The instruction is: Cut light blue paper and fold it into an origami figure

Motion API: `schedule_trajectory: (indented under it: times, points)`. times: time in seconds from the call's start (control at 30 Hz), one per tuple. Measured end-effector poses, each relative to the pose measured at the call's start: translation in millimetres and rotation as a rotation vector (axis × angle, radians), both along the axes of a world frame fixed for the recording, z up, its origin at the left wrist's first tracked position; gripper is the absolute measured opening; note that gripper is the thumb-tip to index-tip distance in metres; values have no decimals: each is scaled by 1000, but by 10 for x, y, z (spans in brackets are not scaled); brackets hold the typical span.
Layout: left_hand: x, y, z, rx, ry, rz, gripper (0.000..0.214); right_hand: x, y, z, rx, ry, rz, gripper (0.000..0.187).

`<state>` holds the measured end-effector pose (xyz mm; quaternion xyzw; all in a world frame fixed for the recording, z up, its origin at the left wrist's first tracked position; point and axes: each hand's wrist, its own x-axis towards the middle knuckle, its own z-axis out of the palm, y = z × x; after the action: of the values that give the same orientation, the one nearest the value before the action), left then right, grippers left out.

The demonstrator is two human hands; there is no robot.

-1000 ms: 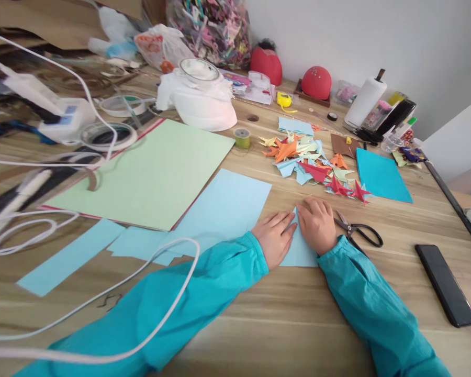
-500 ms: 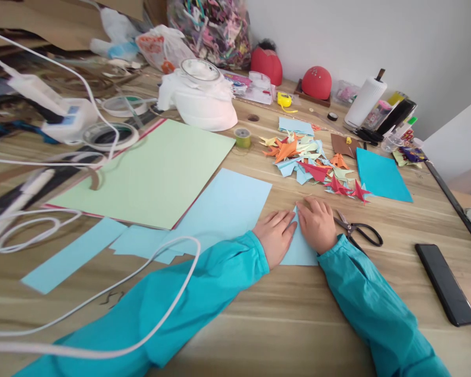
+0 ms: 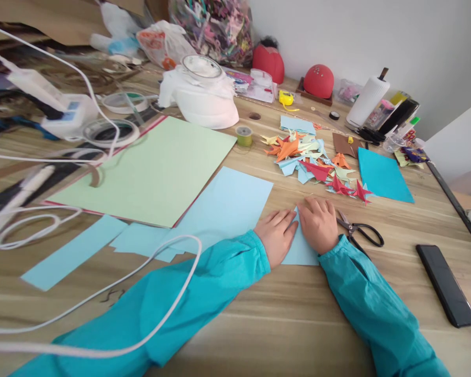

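My left hand (image 3: 275, 234) and my right hand (image 3: 319, 224) lie flat, side by side, on a small light blue piece of paper (image 3: 298, 252) on the wooden table (image 3: 282, 314). The fingers of both hands are stretched out and press the paper down. Most of the paper is hidden under my hands; a pointed tip shows between them. Both arms wear teal sleeves.
Black scissors (image 3: 360, 232) lie just right of my right hand, a black phone (image 3: 446, 284) further right. A heap of folded paper shapes (image 3: 314, 165) sits behind, beside a teal sheet (image 3: 382, 175). Large blue (image 3: 227, 204) and green (image 3: 153, 170) sheets lie left; white cables (image 3: 102, 293) cross the near left.
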<state>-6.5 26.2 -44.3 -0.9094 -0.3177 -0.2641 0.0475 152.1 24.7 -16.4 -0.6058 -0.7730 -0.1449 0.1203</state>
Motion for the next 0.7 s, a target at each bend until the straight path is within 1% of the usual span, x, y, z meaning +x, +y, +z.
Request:
schedule_trajectory:
  times: [0.2,0.37,0.47,0.7]
  points:
    - [-66,50,188,-173,23,-78,45,5,16,10,-18,51,2,26]
    - [-82,113,284,-259,28,-92,46,17,31,-1,-13,79,-14,32]
    - [-74,132,303,-273,42,-78,44,15,31,-2,-17,88,-2,30]
    - [-55,138,307,-251,70,-60,40,15,21,2,-26,84,-2,29]
